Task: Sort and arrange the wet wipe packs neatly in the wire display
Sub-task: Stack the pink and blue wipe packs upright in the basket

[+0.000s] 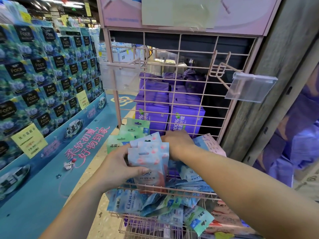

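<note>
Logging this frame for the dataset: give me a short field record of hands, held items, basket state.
left hand: grips a stack of blue-and-pink packs, upright
right hand: reaching into wire basket, grasp hidden
green packs: upright at basket's left
lower tier: blue packs lying jumbled
hooks: bare

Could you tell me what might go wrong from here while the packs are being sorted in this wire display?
The left hand holds several blue-and-pink packs fanned together, so one could slide out and drop. In the lower basket, a green pack and others poke through the front wires and might fall to the floor. The right hand reaches in close under the empty hook with its clear plastic tag holder, so lifting the arm could snag it.
</note>
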A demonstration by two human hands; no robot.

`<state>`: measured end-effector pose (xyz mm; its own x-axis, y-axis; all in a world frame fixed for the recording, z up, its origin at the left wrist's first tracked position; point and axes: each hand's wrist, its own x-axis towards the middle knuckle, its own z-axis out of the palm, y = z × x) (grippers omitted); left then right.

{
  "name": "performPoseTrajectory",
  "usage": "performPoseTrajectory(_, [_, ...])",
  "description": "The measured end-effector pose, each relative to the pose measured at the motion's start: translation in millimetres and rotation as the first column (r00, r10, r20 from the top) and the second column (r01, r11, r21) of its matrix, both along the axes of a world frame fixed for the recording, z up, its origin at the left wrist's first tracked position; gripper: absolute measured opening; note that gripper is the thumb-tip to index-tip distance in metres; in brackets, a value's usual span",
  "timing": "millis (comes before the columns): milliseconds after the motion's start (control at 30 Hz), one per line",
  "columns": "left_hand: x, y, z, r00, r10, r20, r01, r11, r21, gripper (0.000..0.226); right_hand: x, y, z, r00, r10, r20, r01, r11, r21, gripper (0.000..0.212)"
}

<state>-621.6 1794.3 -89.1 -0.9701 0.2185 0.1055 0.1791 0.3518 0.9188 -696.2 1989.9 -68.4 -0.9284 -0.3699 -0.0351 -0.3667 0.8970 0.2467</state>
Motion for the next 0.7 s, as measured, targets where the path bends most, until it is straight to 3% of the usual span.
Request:
performPoseTrajectory(267, [-0.3,2.5,-1.5,0.998,0.061,0.002,-0.061,0.998,-0.016,0.045,4.9,10.4,7.5,0.989,-0.147,-0.023,0.134,0.946,-0.294,0.014])
performPoseTrajectory(400, [-0.2,5.9,-1.1,0.998,0.054,0.01,-0.054,0.998,0.011,0.049,4.2,31.1,26.3,0.981,-0.192,0.012,0.168,0.823,-0.542,0.02])
performPoseTrajectory(467, [0.1,8.2,0.1,0.998,0.067,0.012,-0.067,0.998,0.01,0.048,2.7,43.5,35.2,0.985,-0.167,0.043,0.144,0.659,-0.739,0.026])
performPoseTrajectory(533, [-0.2,11.2,2.6,0.997,0.081,-0.016,-0.082,0.996,-0.046,0.048,3.9,53.5,39.9,0.99,-0.102,0.095,0.128,0.401,-0.907,0.03])
performPoseTrajectory(600, [-1.3,14.8,4.8,0.996,0.082,-0.033,-0.085,0.992,-0.098,0.049,7.6,61.8,40.0,0.993,-0.05,0.103,0.111,0.202,-0.973,0.03])
performPoseTrajectory(700, [-7.2,19.0,6.5,0.993,0.112,-0.032,-0.116,0.977,-0.179,0.055,18.2,73.3,39.5,0.995,-0.013,0.102,0.102,0.016,-0.995,0.03])
